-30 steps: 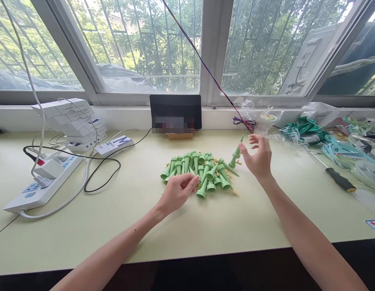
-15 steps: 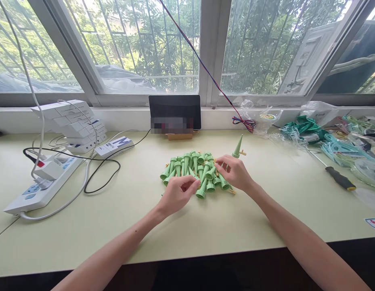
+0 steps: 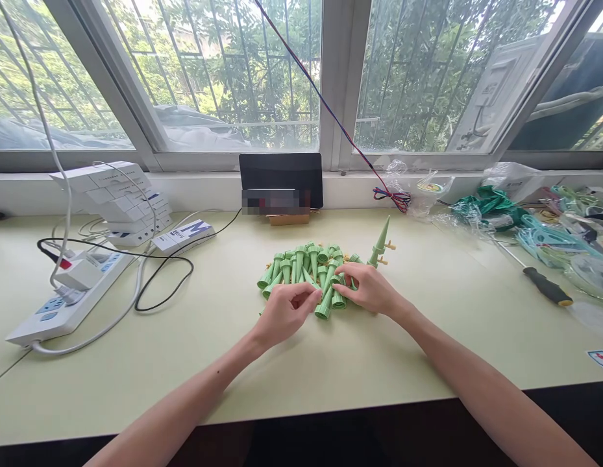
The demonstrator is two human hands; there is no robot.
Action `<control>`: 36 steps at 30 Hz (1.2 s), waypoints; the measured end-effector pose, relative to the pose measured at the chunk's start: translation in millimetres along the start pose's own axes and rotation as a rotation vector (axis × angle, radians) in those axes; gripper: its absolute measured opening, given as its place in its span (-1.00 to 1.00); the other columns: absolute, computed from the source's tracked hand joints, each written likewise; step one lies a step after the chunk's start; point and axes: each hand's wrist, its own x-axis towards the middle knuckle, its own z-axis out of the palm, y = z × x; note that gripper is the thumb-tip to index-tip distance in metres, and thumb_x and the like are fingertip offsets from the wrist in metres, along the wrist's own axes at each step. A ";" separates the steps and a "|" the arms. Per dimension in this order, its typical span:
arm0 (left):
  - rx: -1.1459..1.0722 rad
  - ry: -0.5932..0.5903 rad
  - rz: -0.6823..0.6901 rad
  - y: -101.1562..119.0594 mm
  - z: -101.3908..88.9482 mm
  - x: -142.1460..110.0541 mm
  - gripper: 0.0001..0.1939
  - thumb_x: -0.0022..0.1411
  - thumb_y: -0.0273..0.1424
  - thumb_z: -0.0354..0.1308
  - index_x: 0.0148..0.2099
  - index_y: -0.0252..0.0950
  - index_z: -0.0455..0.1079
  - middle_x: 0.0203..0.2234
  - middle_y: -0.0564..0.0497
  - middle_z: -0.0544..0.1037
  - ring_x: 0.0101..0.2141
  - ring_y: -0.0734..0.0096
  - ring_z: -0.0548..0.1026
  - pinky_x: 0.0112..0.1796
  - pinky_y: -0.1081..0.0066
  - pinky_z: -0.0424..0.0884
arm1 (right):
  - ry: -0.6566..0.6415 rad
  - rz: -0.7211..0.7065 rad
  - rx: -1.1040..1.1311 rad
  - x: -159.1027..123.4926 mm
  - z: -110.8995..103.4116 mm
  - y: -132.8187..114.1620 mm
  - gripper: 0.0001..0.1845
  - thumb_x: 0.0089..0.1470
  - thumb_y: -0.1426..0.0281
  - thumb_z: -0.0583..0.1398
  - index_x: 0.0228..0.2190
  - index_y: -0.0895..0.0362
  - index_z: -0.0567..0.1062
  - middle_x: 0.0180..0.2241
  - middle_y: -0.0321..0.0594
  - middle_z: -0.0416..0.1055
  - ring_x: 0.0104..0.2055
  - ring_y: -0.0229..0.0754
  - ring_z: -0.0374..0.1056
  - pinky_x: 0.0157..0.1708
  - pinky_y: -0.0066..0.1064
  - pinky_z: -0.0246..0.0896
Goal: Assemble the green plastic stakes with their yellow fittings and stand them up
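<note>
A heap of green plastic plant-watering spikes (image 3: 300, 261), with small yellow valves, lies on the table in front of me. At its front edge, my left hand (image 3: 287, 312) is closed in a pinch; whatever the fingertips hold is too small to make out. My right hand (image 3: 368, 288) reaches in from the right, thumb and fingers closed around the capped end of one green watering spike. Behind that hand, a stack of nested spikes (image 3: 379, 243) stands upright, slightly tilted, with two yellow valves sticking out to the right. The hand hides the stack's lower part.
A tablet (image 3: 280, 174) leans on a small cardboard stand at the back. To the left are a power strip (image 3: 70, 305), cables and white boxes (image 3: 121, 201). A screwdriver (image 3: 547, 285) and plastic-wrapped items (image 3: 549, 237) lie at the right.
My right hand has moved left and slightly down onto a spike in the heap, uncovering more of the upright stack. My left hand has stayed in place.
</note>
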 end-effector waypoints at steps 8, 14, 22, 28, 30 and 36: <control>0.007 0.008 0.010 0.1 0.1 -0.3 -0.65 0.32 -0.21 0.04 -0.40 -0.32 0.45 -0.60 0.06 0.45 -0.57 0.53 0.29 -0.53 0.53 0.23 | 0.008 0.042 0.017 -0.7 4.2 -0.8 -0.83 0.12 0.36 0.21 -0.21 0.10 0.49 -0.52 -0.35 0.35 -0.52 -0.27 0.22 -0.46 -0.44 0.15; 0.002 0.005 0.008 1.7 -0.7 0.1 -0.64 0.32 -0.20 0.03 -0.40 -0.31 0.46 -0.61 0.07 0.43 -0.57 0.53 0.28 -0.52 0.52 0.23 | 0.038 0.060 0.047 -1.4 4.7 -3.5 -0.89 0.12 0.39 0.17 -0.29 0.11 0.48 -0.57 -0.36 0.29 -0.53 -0.27 0.21 -0.47 -0.44 0.15; 0.017 0.010 0.009 3.4 -1.3 0.2 -0.64 0.32 -0.20 0.02 -0.42 -0.30 0.44 -0.62 0.07 0.41 -0.59 0.54 0.26 -0.54 0.53 0.21 | 0.149 0.058 0.102 -1.1 4.5 -4.5 -0.88 0.12 0.37 0.16 -0.30 0.12 0.48 -0.58 -0.35 0.29 -0.55 -0.26 0.21 -0.50 -0.43 0.17; -0.034 0.015 -0.016 5.4 -1.0 0.3 -0.67 0.32 -0.21 0.05 -0.40 -0.30 0.43 -0.61 0.07 0.43 -0.59 0.54 0.31 -0.54 0.53 0.25 | 0.246 0.059 0.163 -2.1 0.0 -14.0 -0.86 0.16 0.31 0.16 -0.30 0.11 0.48 -0.58 -0.33 0.28 -0.57 -0.26 0.16 -0.51 -0.41 0.17; -0.083 0.020 -0.049 6.3 -1.2 0.0 -0.70 0.31 -0.19 0.06 -0.34 -0.29 0.43 -0.61 0.08 0.46 -0.64 0.57 0.28 -0.58 0.53 0.23 | 0.279 0.051 0.200 -3.4 -0.5 -19.3 -0.85 0.17 0.30 0.17 -0.28 0.10 0.47 -0.58 -0.33 0.27 -0.57 -0.26 0.15 -0.50 -0.40 0.19; -0.357 -0.038 -0.147 10.9 -4.5 1.0 -0.70 0.32 -0.15 0.07 -0.06 -0.25 0.29 -0.48 0.06 0.54 -0.73 0.63 0.31 -0.68 0.57 0.20 | 0.262 -0.065 0.279 -8.8 4.4 -36.8 -0.84 0.20 0.27 0.17 -0.21 0.06 0.48 -0.53 -0.29 0.32 -0.55 -0.24 0.17 -0.50 -0.39 0.20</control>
